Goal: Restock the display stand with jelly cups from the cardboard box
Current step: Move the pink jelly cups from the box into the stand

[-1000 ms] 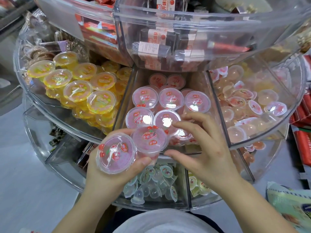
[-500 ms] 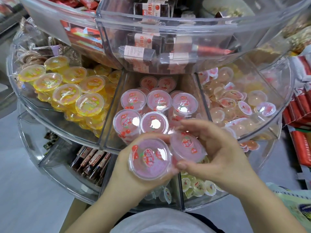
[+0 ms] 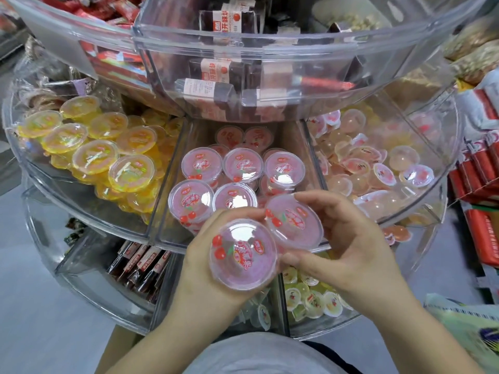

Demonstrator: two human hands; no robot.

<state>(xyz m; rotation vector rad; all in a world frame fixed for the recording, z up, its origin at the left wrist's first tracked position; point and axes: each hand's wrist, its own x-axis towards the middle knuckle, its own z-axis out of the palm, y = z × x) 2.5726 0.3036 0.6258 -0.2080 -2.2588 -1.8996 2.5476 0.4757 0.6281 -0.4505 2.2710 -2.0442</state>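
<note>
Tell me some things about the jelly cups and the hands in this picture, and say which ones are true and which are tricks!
1. Each hand holds one pink jelly cup. True: the left hand grips one pink cup and the right hand grips another pink cup.
2. The pink cups in the stand sit in the middle compartment. True.
3. The yellow jelly cups are to the right of the pink ones. False: they are in the compartment to the left.
4. Both held cups are upside down. False: their printed cherry lids face up.
5. The tier above holds more jelly cups. False: it holds dark wrapped bars.
</note>
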